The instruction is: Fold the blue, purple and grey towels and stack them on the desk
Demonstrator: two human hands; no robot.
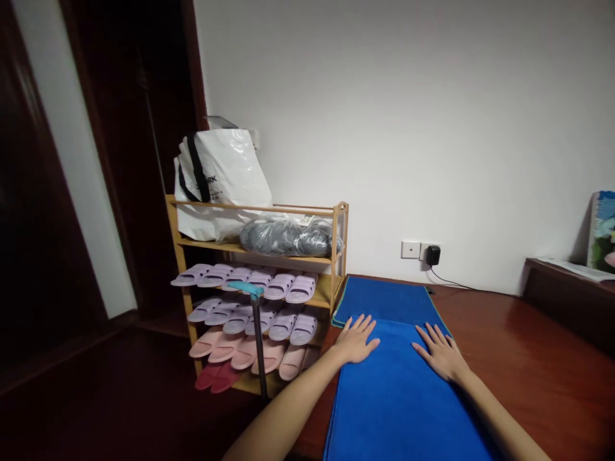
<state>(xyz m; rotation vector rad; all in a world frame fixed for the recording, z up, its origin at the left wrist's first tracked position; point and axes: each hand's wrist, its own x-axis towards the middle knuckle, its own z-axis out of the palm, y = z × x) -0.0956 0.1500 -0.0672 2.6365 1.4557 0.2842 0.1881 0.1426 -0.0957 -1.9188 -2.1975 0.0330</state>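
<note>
A long blue cloth (398, 403) lies over a reddish-brown wooden surface, running away from me. Its far part (384, 298) is a darker blue with a thin green edge, and a fold or overlap crosses it near my fingertips. My left hand (356, 340) rests flat at the cloth's left side, fingers spread. On the right side, my right hand (441, 355) also lies flat with its fingers apart. Neither hand grips anything; both palms face down on the cloth.
A wooden shoe rack (339, 237) stands left of the wooden surface (500, 346), bearing several slippers (302, 287), a white bag (235, 166) and a plastic-wrapped grey bundle (288, 237). A blue-topped pole (259, 346) stands before it. A black plug (433, 255) trails a cable along the wall.
</note>
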